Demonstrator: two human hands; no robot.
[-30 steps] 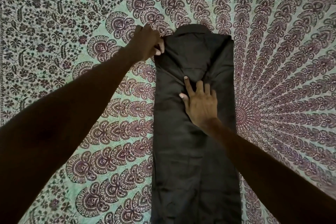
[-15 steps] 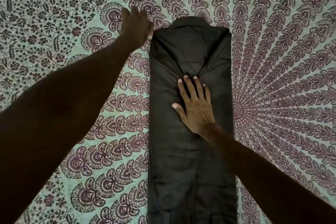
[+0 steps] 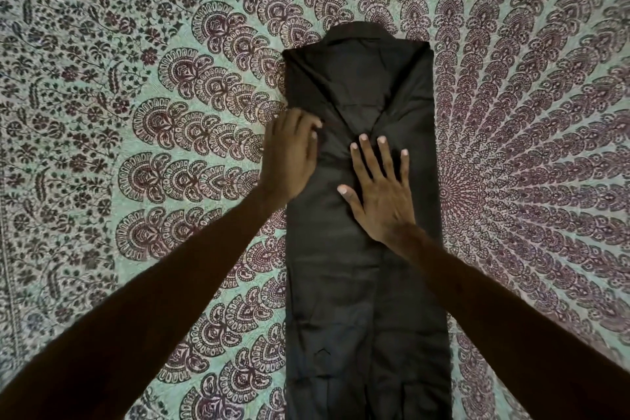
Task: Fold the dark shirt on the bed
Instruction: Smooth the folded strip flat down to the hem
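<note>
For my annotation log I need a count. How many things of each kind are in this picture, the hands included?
dark shirt: 1
patterned bed cover: 1
hands: 2, the left hand at the shirt's left edge and the right hand flat on the shirt
total: 4

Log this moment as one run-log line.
dark shirt: long strip on bedspread | right hand: flat on its middle | left hand: touching its left edge | crosswise fold: not yet done
</note>
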